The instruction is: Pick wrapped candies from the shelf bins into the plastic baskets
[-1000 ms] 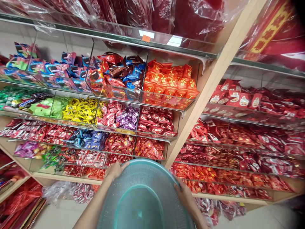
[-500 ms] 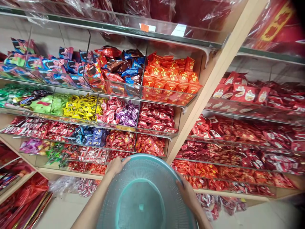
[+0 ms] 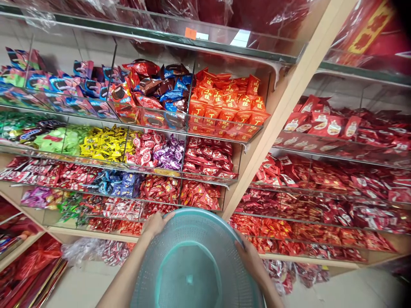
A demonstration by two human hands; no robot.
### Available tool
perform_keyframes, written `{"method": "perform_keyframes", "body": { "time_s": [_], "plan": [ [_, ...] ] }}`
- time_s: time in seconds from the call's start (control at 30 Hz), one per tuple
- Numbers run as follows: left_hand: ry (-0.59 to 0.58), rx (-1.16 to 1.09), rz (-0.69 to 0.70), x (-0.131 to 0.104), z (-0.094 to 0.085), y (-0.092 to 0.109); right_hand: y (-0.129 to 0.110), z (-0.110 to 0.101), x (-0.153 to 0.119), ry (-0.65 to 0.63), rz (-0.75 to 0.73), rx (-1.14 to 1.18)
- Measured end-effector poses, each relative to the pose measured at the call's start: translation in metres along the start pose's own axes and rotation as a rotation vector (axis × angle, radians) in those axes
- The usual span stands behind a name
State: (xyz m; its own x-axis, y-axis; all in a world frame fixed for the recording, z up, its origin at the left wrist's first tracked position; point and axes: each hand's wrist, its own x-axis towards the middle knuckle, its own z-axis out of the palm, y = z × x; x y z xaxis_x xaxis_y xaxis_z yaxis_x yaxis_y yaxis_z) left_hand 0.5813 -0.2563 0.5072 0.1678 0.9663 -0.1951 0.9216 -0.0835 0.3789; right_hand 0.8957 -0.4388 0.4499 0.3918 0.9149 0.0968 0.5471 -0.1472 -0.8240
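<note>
A round teal plastic basket (image 3: 189, 256) with slotted sides is held out in front of me, its inside facing up and bare. My left hand (image 3: 156, 224) grips its rim at the upper left, thumb lying along the edge. At the right side, my right hand (image 3: 245, 254) is closed round the rim, and some of its fingers are hidden beneath. Beyond the basket, shelf bins hold wrapped sweets: small red packets (image 3: 202, 194), purple-wrapped candies (image 3: 170, 152), yellow-wrapped candies (image 3: 105, 143) and orange-red packets with gold characters (image 3: 229, 102).
A slanting wooden upright (image 3: 272, 132) parts the left shelves from those on the right, which carry red packets (image 3: 327, 124). Clear panels edge the shelves. Plastic bags (image 3: 85, 250) lie on the floor below, and red goods (image 3: 35, 265) stand at lower left.
The shelves have shifted slightly left in view as the camera turned a little. Both hands keep the same hold on the basket.
</note>
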Motion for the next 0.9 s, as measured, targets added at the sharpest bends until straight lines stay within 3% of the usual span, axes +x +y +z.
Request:
{"method": "perform_keyframes", "body": {
  "time_s": [0.1, 0.2, 0.27, 0.4, 0.53, 0.7, 0.9],
  "plan": [
    [0.005, 0.004, -0.009, 0.001, 0.002, -0.002, -0.003, -0.001, 0.001, -0.011, 0.017, -0.016],
    [0.003, 0.010, -0.024, 0.002, 0.003, -0.002, -0.021, -0.003, 0.008, 0.114, -0.019, -0.147],
    [0.000, 0.009, -0.016, 0.001, 0.003, -0.002, -0.043, -0.003, 0.018, 0.189, -0.128, -0.231],
    [0.008, 0.012, -0.010, -0.002, 0.002, 0.001, -0.089, 0.014, 0.050, 0.023, -0.367, -0.306],
    [0.022, 0.003, -0.018, -0.006, -0.002, 0.004, -0.116, 0.045, 0.081, -0.033, -0.460, -0.438],
    [0.036, 0.003, -0.010, -0.010, -0.003, 0.005, -0.127, 0.074, 0.100, 0.010, -0.481, -0.567],
    [0.045, 0.007, -0.008, -0.008, 0.000, 0.004, -0.124, 0.082, 0.110, 0.035, -0.498, -0.529]
  ]
}}
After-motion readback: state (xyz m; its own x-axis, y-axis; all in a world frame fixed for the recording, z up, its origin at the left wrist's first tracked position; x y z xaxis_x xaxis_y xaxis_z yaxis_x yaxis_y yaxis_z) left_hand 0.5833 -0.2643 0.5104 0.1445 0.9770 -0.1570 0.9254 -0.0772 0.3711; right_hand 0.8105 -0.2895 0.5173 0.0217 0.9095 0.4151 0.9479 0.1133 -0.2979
